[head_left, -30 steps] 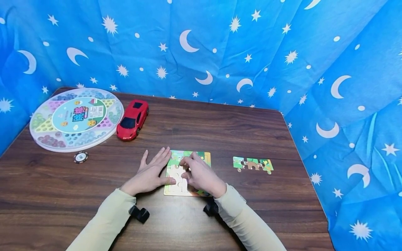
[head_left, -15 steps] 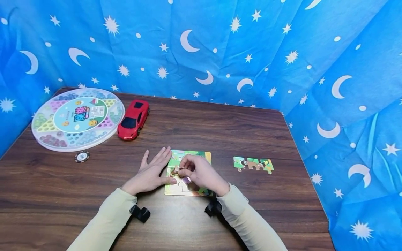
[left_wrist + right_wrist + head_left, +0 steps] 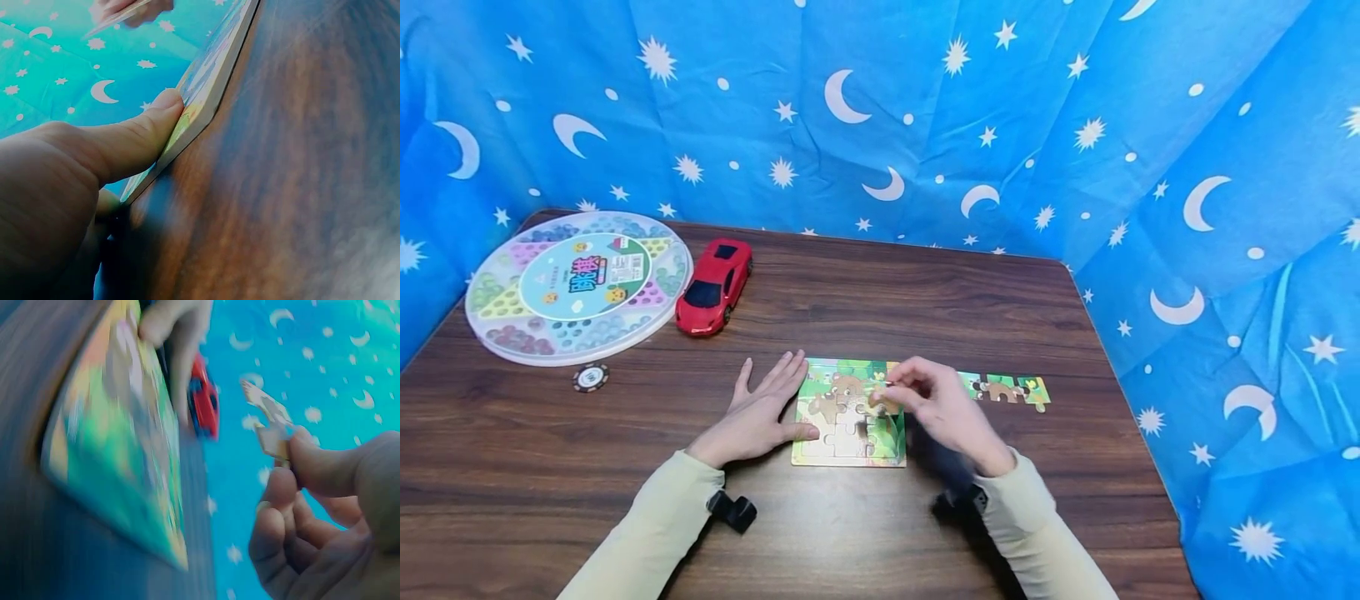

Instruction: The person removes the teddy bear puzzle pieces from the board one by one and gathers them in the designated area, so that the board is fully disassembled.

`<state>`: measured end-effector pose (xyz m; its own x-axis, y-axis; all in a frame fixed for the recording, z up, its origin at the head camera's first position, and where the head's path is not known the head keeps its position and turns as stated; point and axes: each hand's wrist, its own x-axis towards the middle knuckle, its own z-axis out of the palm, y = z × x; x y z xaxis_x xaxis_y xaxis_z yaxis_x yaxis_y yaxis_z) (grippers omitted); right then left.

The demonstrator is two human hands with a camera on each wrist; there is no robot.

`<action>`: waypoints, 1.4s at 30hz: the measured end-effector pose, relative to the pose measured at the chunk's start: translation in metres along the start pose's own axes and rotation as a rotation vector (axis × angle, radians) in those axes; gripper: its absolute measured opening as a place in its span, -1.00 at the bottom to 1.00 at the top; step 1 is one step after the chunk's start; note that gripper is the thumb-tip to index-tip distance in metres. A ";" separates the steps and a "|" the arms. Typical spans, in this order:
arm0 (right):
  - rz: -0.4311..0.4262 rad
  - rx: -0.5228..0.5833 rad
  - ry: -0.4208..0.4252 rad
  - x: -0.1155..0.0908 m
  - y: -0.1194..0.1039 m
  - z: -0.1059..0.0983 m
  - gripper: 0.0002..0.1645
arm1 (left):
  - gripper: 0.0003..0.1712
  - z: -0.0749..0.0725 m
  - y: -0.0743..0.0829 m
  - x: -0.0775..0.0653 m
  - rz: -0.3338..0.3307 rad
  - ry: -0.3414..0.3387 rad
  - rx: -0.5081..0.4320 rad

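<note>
A jigsaw puzzle board (image 3: 848, 457) with a bear picture lies flat on the table. My left hand (image 3: 758, 421) rests at its left side, fingers spread and straight, with the thumb (image 3: 140, 134) over the board's edge. Above the board's right part, my right hand (image 3: 943, 408) pinches a puzzle piece (image 3: 270, 422) between thumb and fingertips, raised off the board in the right wrist view. To the right of the board, a short row of joined puzzle pieces (image 3: 1002, 390) lies on the table, partly hidden behind the right hand.
A red toy car (image 3: 715, 287) stands at the back left, beside a round Chinese checkers box (image 3: 580, 287) with marbles. A poker chip (image 3: 591, 377) lies in front of the box. Blue cloth (image 3: 880, 125) with stars and moons hangs behind and to the right of the table.
My right hand has moved right from the board's left-middle area to over its right edge, pinching a puzzle piece. The left hand stays in place.
</note>
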<state>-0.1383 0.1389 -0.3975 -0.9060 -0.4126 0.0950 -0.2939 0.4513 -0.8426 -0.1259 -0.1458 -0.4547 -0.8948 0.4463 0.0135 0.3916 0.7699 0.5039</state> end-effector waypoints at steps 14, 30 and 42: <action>0.303 -0.238 0.034 -0.056 0.044 -0.070 -0.90 | 0.17 0.001 -0.003 0.000 0.002 0.000 0.003; 0.495 -0.241 0.092 -0.064 0.052 -0.068 -0.78 | 0.17 -0.001 -0.001 0.001 -0.009 -0.012 0.004; 0.525 -0.406 0.117 -0.067 0.053 -0.062 -0.70 | 0.17 -0.001 -0.002 0.000 -0.001 -0.006 -0.003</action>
<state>-0.1125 0.2396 -0.4160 -0.9802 0.0206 -0.1969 0.1238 0.8399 -0.5284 -0.1269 -0.1475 -0.4551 -0.8938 0.4484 0.0073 0.3899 0.7689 0.5068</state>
